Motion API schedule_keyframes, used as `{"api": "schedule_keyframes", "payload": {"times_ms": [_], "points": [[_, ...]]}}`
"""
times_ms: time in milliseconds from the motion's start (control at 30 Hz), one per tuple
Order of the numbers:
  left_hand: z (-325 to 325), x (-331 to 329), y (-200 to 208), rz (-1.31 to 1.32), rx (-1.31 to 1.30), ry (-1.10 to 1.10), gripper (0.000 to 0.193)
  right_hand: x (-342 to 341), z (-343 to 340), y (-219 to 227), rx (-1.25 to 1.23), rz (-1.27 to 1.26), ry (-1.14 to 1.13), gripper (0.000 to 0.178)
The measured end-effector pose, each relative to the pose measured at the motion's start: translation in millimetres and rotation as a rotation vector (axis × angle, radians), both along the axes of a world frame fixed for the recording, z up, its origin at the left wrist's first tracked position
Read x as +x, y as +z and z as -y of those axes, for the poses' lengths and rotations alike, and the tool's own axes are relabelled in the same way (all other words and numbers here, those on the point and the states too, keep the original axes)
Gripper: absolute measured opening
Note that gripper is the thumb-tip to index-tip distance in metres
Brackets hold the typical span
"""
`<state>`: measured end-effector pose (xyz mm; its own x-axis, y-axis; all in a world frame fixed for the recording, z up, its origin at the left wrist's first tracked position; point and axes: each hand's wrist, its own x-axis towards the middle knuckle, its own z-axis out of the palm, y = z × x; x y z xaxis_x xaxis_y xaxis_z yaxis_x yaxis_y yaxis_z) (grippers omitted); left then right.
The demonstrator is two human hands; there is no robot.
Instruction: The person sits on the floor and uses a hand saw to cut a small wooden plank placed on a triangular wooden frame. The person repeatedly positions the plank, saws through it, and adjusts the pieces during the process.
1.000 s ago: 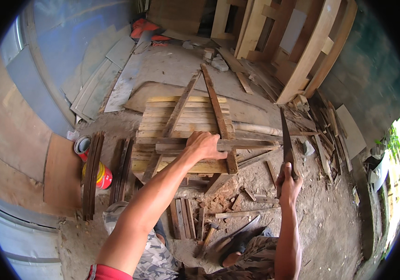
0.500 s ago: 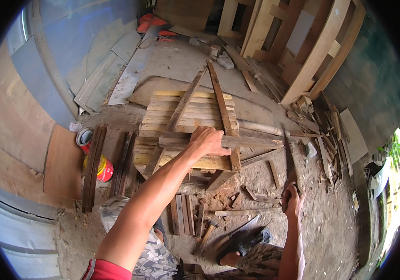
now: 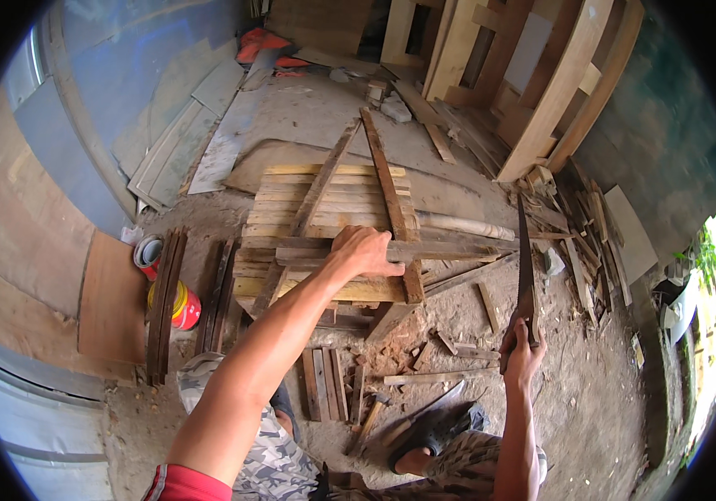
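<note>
My left hand (image 3: 364, 252) is wrapped over dark wooden strips (image 3: 450, 250) that lie crosswise on a low slatted wooden bench (image 3: 270, 207). Beneath them, two other strips (image 3: 385, 179) lean together into a narrow peak at the far end of the bench. In my right hand (image 3: 524, 352), a handsaw (image 3: 526, 280) is held by its handle, off to the right of the bench. Its blade points up and away from me, apart from the wood. My left fingertips are partly hidden behind the strips.
Short wood pieces (image 3: 325, 384), a hammer (image 3: 368, 424) and a broad-bladed knife (image 3: 421, 414) lie on the ground by my feet. Long boards (image 3: 166, 305) lean near paint cans (image 3: 184, 307) at left. Scrap wood (image 3: 583, 267) lines the right wall; wooden frames (image 3: 562, 92) stand behind.
The handsaw has swung in my right hand, and more of its blade now shows, pointing upward. My left hand keeps its place on the strips. The whole view has shifted slightly.
</note>
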<state>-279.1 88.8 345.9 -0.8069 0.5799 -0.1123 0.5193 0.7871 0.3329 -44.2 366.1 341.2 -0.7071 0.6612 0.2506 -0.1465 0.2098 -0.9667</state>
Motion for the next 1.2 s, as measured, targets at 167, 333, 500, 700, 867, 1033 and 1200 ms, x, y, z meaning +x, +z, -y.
{"api": "schedule_keyframes", "payload": {"times_ms": [167,333,500,700,867,1033,1200], "points": [[1.2,1.0,3.4,-0.038,-0.072,-0.008,0.083,2.9,13.9,1.4,0.129,0.05,0.015,0.03],[0.0,5.2,7.2,-0.012,-0.075,-0.001,0.09,-2.1,7.5,1.3,0.05,0.121,0.013,0.028],[0.6,2.3,6.6,-0.005,-0.102,-0.048,0.09,-3.8,6.6,-3.1,0.003,0.112,-0.056,0.031],[2.0,6.8,13.4,0.023,-0.06,-0.035,0.088,-0.8,9.8,3.3,0.034,0.137,0.015,0.032],[1.8,8.2,16.2,0.021,-0.078,-0.051,0.086,-0.8,9.1,1.5,0.042,0.133,0.026,0.032],[0.8,9.5,18.3,0.06,-0.043,-0.052,0.087,0.5,8.7,3.4,0.027,0.131,0.027,0.033],[4.7,3.7,0.8,-0.067,-0.012,-0.075,0.086,1.7,12.9,-1.2,0.047,0.127,0.081,0.034]]}}
